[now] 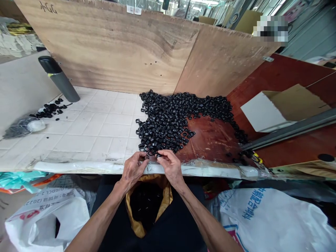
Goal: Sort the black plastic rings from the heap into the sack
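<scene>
Two hands pinching at the near edge of a pile of black rings

I count two hands of the person, both narrow: the left hand (135, 168), toward seven o'clock, pinches one small black ring (147, 157) at its fingertips; the right hand (170, 166), at six o'clock, pinches one small black piece (158, 155); the two are apart but near. The pile of black rings (168, 120) fills the middle and spreads toward two o'clock, too many for me to count; a smaller group of black pieces (51, 109) lies at nine o'clock, beside one knotted clear bag (19, 126). I see one grey bottle (63, 82) with black cap at ten o'clock, one open carton (267, 112) at three, one open yellow bag (169, 197) on the lap at six, and two white sacks, the left sack (76, 210) at eight and the right sack (280, 220) at four.

On the left sack I read "GDCL" and "(2022"; the right sack has blue Chinese characters, which I cannot read surely; two small labels (133, 9) on the wooden board (118, 45) at twelve are too small to read; handwriting at eleven seems to end in "GG".

The table (91, 120) is white with tile-like lines, red-brown to the right; its front edge is wrapped in plastic; behind the board, I see bright lamps and metal posts.
</scene>
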A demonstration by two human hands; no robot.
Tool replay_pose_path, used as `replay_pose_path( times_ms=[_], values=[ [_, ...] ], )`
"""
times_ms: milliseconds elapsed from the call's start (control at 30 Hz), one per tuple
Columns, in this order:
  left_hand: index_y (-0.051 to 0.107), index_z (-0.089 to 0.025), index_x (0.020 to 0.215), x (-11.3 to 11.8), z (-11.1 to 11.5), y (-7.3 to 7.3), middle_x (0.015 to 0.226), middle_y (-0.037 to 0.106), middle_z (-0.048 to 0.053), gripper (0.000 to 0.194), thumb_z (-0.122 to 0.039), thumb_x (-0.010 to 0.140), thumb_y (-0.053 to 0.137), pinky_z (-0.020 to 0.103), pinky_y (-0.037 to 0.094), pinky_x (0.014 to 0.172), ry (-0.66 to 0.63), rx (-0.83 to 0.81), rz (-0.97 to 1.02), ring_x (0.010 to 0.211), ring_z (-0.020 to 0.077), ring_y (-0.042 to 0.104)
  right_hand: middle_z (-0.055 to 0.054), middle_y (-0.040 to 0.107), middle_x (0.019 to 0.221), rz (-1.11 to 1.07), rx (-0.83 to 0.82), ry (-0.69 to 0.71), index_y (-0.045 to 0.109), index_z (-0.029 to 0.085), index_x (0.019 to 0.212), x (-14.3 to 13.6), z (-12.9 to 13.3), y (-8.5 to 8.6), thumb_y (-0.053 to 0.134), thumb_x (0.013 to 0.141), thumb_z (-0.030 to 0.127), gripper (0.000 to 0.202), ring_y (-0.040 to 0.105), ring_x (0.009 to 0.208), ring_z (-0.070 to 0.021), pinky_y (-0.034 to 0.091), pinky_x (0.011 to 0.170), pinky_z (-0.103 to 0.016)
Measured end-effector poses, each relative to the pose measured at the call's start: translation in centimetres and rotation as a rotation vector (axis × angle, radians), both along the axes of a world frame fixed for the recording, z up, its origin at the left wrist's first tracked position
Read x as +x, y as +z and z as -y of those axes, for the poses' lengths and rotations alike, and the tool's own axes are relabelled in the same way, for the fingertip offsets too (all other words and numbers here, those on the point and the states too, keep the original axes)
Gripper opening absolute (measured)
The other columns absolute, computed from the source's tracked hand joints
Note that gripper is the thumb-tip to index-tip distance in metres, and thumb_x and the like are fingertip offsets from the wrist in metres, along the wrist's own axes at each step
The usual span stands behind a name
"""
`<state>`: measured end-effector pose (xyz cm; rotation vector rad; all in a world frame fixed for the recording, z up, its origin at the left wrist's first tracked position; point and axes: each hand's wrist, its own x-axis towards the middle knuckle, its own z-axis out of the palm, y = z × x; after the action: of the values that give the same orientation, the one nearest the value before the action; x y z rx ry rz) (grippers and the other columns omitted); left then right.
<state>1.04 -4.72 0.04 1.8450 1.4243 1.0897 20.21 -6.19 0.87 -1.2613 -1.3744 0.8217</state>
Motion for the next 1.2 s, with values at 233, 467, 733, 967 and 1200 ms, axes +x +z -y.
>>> replay_pose_path(
  times_ms=[233, 467, 733, 967, 1200],
  values=[
    [0.067, -0.019, 0.108, -0.8, 0.1, -0.3, 0.087, 0.073, 0.001, 0.025, -0.033, 0.088, 0.073, 0.027, 0.058, 0.069, -0.119, -0.083, 0.213, 0.070, 0.0140, 0.068, -0.006, 0.074, 0.100, -0.106, -0.130, 0.065, 0.072, 0.020, 0.105, -2.5, 0.2, 0.6, 0.075, 0.082, 0.032, 0.026, 0.071, 0.089, -0.0195, 0.061, 0.080, -0.031],
    [0.064, -0.019, 0.104, -0.9, 0.2, -0.1, 0.097, 0.076, 0.004, 0.031, -0.037, 0.084, 0.078, 0.031, 0.062, 0.078, -0.166, -0.224, 0.441, 0.081, 0.0162, 0.073, -0.008, 0.071, 0.105, -0.014, 0.026, 0.105, 0.079, 0.023, 0.103, -2.5, 0.5, 0.9, 0.068, 0.090, 0.029, 0.018, 0.070, 0.096, -0.0209, 0.061, 0.081, -0.032],
    [0.074, -0.021, 0.113, -1.8, 0.0, -0.1, 0.116, 0.075, 0.009, 0.028, -0.031, 0.088, 0.075, 0.040, 0.059, 0.100, -0.236, -0.086, 0.435, 0.108, 0.0224, 0.071, -0.007, 0.072, 0.103, 0.005, 0.000, 0.081, 0.074, 0.022, 0.103, -2.7, 0.6, 0.5, 0.069, 0.089, 0.029, 0.017, 0.070, 0.091, -0.0202, 0.060, 0.080, -0.031],
    [0.072, -0.021, 0.118, -1.8, 0.3, -0.5, 0.112, 0.074, 0.007, 0.029, -0.030, 0.090, 0.074, 0.035, 0.062, 0.090, -0.225, -0.109, 0.444, 0.096, 0.0193, 0.073, -0.008, 0.072, 0.103, 0.054, 0.055, 0.134, 0.075, 0.022, 0.099, -2.6, 0.5, 0.7, 0.066, 0.093, 0.028, 0.012, 0.071, 0.094, -0.0207, 0.060, 0.081, -0.031],
    [0.072, -0.019, 0.110, -1.8, 0.4, -0.5, 0.107, 0.074, 0.007, 0.022, -0.029, 0.090, 0.073, 0.034, 0.059, 0.092, -0.219, -0.077, 0.398, 0.098, 0.0193, 0.071, -0.007, 0.076, 0.100, 0.152, 0.012, 0.047, 0.066, 0.021, 0.120, -3.2, 0.5, -0.5, 0.066, 0.094, 0.034, 0.029, 0.074, 0.089, -0.0215, 0.060, 0.082, -0.033]
  ],
)
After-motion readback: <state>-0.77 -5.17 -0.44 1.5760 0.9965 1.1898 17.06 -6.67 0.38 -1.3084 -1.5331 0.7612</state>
